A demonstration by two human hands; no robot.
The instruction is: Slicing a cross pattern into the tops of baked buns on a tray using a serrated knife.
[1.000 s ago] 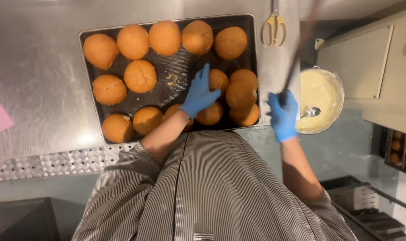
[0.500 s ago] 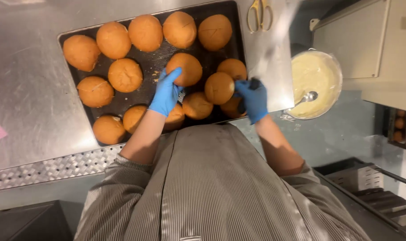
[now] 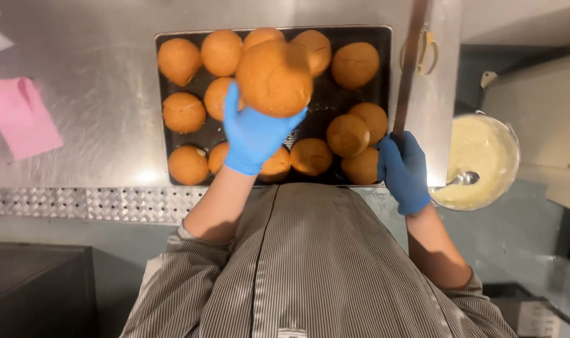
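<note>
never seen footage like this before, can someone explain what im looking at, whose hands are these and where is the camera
The camera sits on a person's head and looks straight down, so you see their striped shirt at the bottom and both arms reaching forward. There is no machine here: both hands wear blue gloves. The left hand holds one round golden bun lifted above a dark baking tray of similar buns on a steel counter. The right hand grips the handle of a long knife pointing away from the person. Beside it is a metal bowl of pale cream with a spoon. A pink cloth or paper lies to the left.
</note>
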